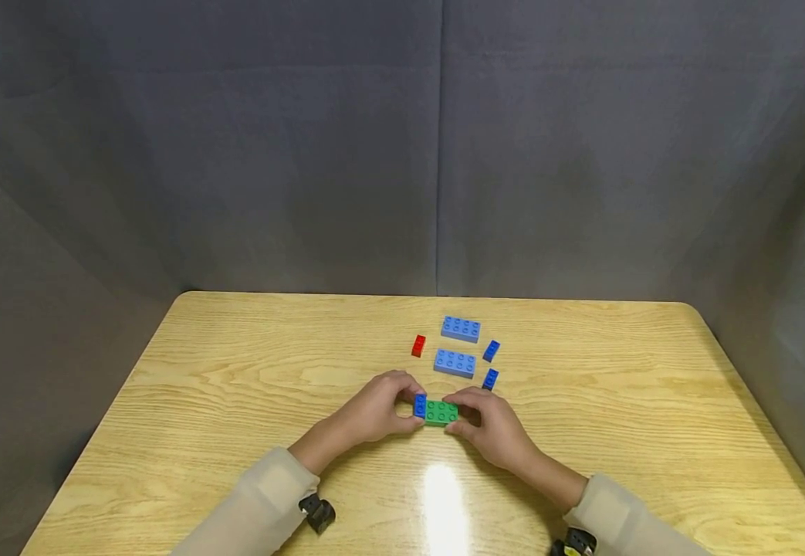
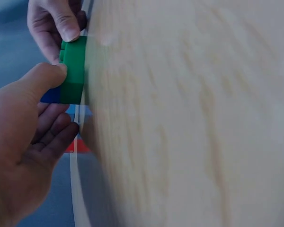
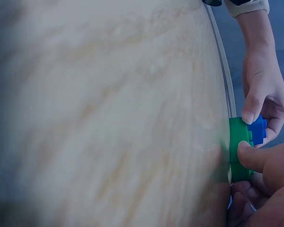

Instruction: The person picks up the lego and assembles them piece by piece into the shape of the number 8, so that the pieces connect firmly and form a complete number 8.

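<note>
A green brick point(image 1: 441, 413) lies on the table between both hands. On top of its left end sits a small dark blue brick point(image 1: 420, 405), also visible in the right wrist view against the green brick point(image 3: 239, 137). My left hand point(image 1: 379, 407) pinches the small blue brick from the left, thumb on the near side and fingers on the far side. From the other end my right hand point(image 1: 488, 425) grips the green brick between thumb and fingers. The left wrist view shows both thumbs on the near side of the green brick point(image 2: 74, 71).
Behind the hands lie two light blue bricks point(image 1: 461, 329), one in front of the other. A small red brick point(image 1: 419, 345) is to their left. Two small dark blue bricks point(image 1: 491, 350) lie to their right, the nearer one close to my right hand. Grey cloth point(image 1: 305, 177) hangs behind the table point(image 1: 201, 386).
</note>
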A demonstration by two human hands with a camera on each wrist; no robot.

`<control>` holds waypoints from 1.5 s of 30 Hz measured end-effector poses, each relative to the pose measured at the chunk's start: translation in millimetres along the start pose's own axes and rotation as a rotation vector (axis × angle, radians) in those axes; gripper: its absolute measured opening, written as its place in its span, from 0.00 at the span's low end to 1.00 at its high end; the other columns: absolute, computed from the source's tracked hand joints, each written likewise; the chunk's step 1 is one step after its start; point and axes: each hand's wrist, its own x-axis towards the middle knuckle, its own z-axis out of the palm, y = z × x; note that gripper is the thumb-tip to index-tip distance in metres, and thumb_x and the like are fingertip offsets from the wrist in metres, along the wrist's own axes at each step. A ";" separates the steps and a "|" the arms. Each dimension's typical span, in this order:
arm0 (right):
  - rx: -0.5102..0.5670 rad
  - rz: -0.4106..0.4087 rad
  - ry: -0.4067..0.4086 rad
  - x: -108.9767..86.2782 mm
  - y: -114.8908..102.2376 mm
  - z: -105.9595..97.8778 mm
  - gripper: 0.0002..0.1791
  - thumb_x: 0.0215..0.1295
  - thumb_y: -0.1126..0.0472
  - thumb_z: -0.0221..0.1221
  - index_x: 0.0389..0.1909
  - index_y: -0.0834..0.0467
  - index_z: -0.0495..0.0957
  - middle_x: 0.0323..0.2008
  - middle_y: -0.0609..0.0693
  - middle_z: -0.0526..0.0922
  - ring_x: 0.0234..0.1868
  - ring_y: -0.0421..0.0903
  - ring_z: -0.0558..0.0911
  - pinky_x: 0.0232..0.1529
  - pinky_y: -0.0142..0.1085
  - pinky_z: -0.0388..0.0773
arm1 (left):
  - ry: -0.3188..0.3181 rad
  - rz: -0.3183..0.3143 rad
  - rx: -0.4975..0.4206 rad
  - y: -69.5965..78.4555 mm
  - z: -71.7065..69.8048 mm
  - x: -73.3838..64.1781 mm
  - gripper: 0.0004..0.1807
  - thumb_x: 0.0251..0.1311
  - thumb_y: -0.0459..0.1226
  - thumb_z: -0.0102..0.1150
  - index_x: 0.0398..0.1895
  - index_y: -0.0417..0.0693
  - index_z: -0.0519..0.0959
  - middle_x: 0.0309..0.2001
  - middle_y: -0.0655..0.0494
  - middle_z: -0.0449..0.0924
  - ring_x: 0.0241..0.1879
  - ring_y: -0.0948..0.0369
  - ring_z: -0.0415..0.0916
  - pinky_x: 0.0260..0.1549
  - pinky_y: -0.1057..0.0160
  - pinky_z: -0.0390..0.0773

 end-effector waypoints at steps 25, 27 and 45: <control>0.037 -0.022 0.006 -2.0 0.0 0.8 0.18 0.52 0.61 0.68 0.45 0.54 0.81 0.40 0.41 0.81 0.41 0.40 0.79 0.41 0.35 0.78 | 0.047 -0.138 -0.229 3.1 6.8 -9.4 0.19 0.47 0.38 0.72 0.44 0.48 0.79 0.36 0.60 0.77 0.38 0.58 0.74 0.31 0.68 0.73; 0.036 -0.024 0.010 -1.8 -0.2 0.7 0.18 0.51 0.61 0.69 0.45 0.54 0.81 0.40 0.41 0.81 0.41 0.40 0.79 0.41 0.35 0.78 | 0.053 -0.154 -0.236 3.7 7.1 -9.3 0.18 0.47 0.38 0.72 0.43 0.49 0.80 0.35 0.60 0.78 0.37 0.58 0.74 0.31 0.68 0.73; 0.162 0.049 -0.036 -0.9 -0.8 -8.9 0.19 0.58 0.54 0.64 0.50 0.56 0.79 0.39 0.44 0.80 0.38 0.42 0.77 0.37 0.33 0.77 | 0.074 -0.196 -0.283 -0.1 10.9 -7.2 0.17 0.44 0.38 0.74 0.40 0.50 0.81 0.34 0.59 0.78 0.35 0.58 0.73 0.28 0.67 0.71</control>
